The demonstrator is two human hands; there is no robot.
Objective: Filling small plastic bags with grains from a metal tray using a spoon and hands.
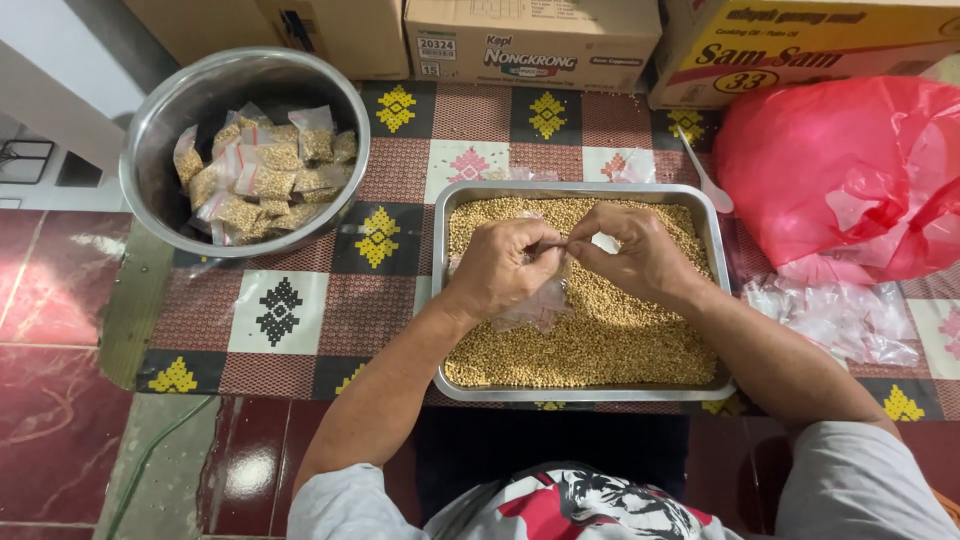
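Observation:
My left hand (503, 268) and my right hand (637, 252) meet over a rectangular metal tray (440, 300) filled with small tan seeds (600, 345). Both hands pinch the top of a small clear plastic bag (545, 302), which hangs down from my fingers and rests on the seeds. The fingertips touch each other at the bag's mouth. What is inside the bag is hard to tell.
A round metal bowl (160, 120) at the upper left holds several small sealed bags of seeds (262, 175). Right of the tray lie a red plastic bag (840, 170), a pile of clear bags (850, 320) and a white spoon (708, 185). Cardboard boxes (530, 40) line the far edge.

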